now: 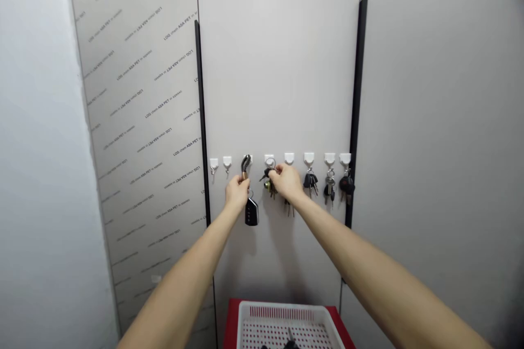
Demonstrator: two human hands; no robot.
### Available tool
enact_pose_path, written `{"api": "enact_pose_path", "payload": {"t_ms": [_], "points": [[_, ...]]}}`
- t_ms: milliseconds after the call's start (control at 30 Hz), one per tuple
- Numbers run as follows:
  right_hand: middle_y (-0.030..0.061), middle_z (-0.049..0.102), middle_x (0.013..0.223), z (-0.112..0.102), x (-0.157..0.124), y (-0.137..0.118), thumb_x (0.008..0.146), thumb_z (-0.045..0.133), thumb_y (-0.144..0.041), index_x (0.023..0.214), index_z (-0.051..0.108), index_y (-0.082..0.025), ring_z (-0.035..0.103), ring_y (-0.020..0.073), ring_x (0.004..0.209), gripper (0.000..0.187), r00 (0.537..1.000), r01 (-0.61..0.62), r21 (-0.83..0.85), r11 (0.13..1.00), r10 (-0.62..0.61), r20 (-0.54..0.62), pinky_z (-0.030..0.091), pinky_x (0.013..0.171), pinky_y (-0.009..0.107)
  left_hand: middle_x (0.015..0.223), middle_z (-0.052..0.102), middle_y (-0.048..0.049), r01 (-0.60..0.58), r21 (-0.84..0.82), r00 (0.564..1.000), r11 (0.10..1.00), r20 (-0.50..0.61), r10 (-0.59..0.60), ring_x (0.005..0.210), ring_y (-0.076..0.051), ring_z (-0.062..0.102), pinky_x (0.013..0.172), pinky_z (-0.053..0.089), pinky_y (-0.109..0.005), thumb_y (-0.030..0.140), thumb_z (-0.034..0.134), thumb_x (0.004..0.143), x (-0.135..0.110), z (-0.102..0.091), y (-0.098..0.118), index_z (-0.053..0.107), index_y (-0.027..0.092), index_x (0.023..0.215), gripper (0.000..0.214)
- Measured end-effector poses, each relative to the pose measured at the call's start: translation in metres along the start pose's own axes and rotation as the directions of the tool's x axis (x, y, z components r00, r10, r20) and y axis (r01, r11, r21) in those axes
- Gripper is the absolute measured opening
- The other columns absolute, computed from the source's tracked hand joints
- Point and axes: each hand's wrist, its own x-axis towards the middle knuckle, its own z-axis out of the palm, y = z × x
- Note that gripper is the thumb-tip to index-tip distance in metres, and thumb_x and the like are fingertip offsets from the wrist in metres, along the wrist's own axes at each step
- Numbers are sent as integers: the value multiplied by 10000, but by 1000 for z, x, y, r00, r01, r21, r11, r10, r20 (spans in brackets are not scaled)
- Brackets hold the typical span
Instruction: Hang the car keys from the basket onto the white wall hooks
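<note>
Between its fingertips my left hand (237, 192) pinches the keychain of a black car key fob (251, 211), which dangles below. The keychain's dark loop (245, 163) rises in front of a white hook; whether it rests on the hook I cannot tell. To the right, my right hand (286, 180) is closed on a bunch of keys (269, 185) with a large ring. That ring is up at another white hook (269, 159), and whether it is hooked on is unclear. My right hand partly covers further keys (289, 208) hanging behind it.
Several key bunches (310, 182) hang from hooks farther right. Two hooks at the left (227, 161) carry little or nothing visible. Long black handles (357, 109) edge the pale panel. Below, a white perforated basket (282, 305) with dark items sits on a red surface (232, 322).
</note>
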Motion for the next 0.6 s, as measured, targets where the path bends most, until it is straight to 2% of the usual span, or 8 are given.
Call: {"api": "enact_pose_path", "payload": {"t_ms": [133,300,367,467,533,600], "points": [[12,529,550,-8,5,-9,602,381,-258,649,551,-158,449,96,517,203,999,49,53,997,-49,-1,292,473,181,521,480,5,-25,110,997,994,-64,33,490,-92,445,455,308,-187,330,382,642,8,-12,15,484,149,576,218],[-10,479,500,-15,-14,3,599,382,-243,589,527,-155,406,79,484,170,984,145,68,987,-152,96,267,456,172,515,494,-13,-108,345,993,932,88,83,514,-112,448,479,288,-203,355,359,654,10,-31,27,513,150,519,290],[-19,461,483,-16,-29,15,597,385,-232,555,509,-153,391,74,474,153,972,175,69,982,-184,148,261,452,171,493,480,-9,-124,395,991,910,101,91,505,-114,442,477,281,-205,354,367,645,11,-38,34,521,152,519,284],[-24,444,469,-13,-54,37,597,380,-211,536,488,-147,374,70,457,139,950,159,76,984,-173,259,258,443,172,472,458,0,-127,386,992,914,38,121,492,-113,431,473,278,-207,355,343,653,14,-45,46,528,154,539,297],[-22,451,476,-8,-73,53,598,372,-192,554,491,-141,371,68,449,136,919,129,103,986,-158,362,260,438,172,458,439,7,-118,348,991,930,-16,132,478,-107,420,468,276,-204,364,330,658,14,-46,52,523,153,546,308],[-17,469,488,-2,-92,69,599,366,-176,580,500,-136,375,66,446,142,880,85,126,988,-134,456,265,437,169,441,412,19,-123,287,990,950,-24,135,448,-96,401,451,271,-197,387,321,661,8,-43,52,513,151,558,320]]}}
